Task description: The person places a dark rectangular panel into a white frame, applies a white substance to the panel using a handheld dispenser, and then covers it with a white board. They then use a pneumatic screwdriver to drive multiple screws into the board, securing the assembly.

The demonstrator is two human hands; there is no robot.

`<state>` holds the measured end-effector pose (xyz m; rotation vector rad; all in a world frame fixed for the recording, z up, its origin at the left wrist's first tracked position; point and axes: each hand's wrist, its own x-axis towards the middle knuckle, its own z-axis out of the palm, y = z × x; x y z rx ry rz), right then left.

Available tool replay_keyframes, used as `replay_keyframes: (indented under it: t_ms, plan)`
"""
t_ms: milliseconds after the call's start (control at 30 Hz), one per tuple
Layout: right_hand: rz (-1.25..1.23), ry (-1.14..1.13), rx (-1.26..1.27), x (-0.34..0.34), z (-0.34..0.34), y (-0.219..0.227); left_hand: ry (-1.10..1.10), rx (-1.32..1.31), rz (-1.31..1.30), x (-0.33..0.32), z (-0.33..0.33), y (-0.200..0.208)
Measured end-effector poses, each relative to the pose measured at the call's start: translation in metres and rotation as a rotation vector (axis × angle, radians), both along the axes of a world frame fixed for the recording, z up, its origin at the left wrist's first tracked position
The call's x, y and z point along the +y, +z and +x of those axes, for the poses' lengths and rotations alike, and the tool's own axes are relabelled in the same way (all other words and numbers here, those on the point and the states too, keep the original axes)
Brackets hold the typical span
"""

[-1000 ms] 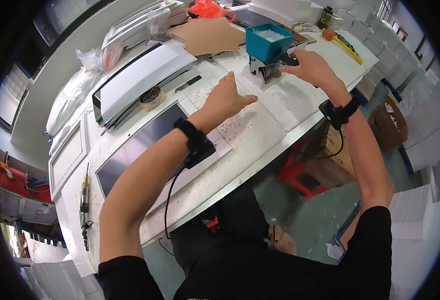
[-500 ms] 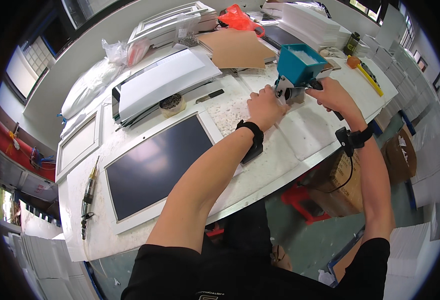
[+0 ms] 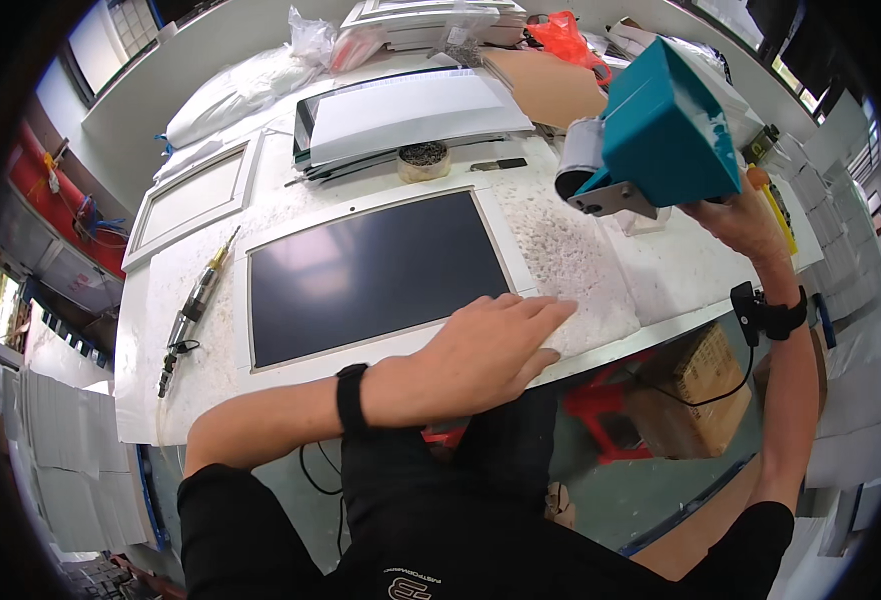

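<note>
My right hand grips a hand-held roller applicator with a teal hopper, a metal bracket and a whitish cylinder, lifted and tilted above the right side of the table; its handle is mostly hidden. My left hand is open with fingers stretched out, over the near right corner of a white-framed dark panel. I cannot tell whether it touches the frame. The panel lies flat in front of me. Beyond it are a round tub with dark contents and a dark-handled blade tool.
A pen-shaped power driver lies left of the panel. An empty white frame, a stack of panels under white sheets and brown cardboard lie behind. A cardboard box stands below the table's right edge.
My right hand has raised the applicator off the table and tilted it. My left hand has left the applicator and come back toward me, over the panel's near corner. The view has shifted.
</note>
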<state>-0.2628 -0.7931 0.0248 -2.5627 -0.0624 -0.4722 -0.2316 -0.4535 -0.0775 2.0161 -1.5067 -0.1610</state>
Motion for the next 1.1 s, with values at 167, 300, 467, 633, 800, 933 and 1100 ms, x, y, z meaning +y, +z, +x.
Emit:
replay_keyframes:
  t_ms: [167,300,467,633,800,933,1100]
  plan:
    - [-0.213,0.194,0.213,0.047,0.054,0.002,0.530,-0.055,-0.092,0.145,0.008,-0.011]
    - [-0.272,0.279,0.336,0.071,0.098,-0.003,0.959,-0.217,-0.017,0.236,0.009,-0.032]
    - [-0.313,0.378,0.449,0.081,0.138,-0.010,1.105,-0.168,-0.022,0.271,0.010,-0.066]
    - [-0.324,0.350,0.520,0.093,0.152,-0.009,1.114,-0.131,-0.043,0.270,0.014,-0.072]
    - [-0.320,0.395,0.503,0.097,0.161,-0.018,1.135,-0.120,-0.036,0.270,0.014,-0.069]
    - [-0.390,0.392,0.497,0.099,0.169,-0.025,1.146,-0.113,-0.028,0.270,0.014,-0.068]
    - [-0.441,0.388,0.511,0.102,0.174,-0.028,1.139,-0.122,-0.025,0.270,0.015,-0.069]
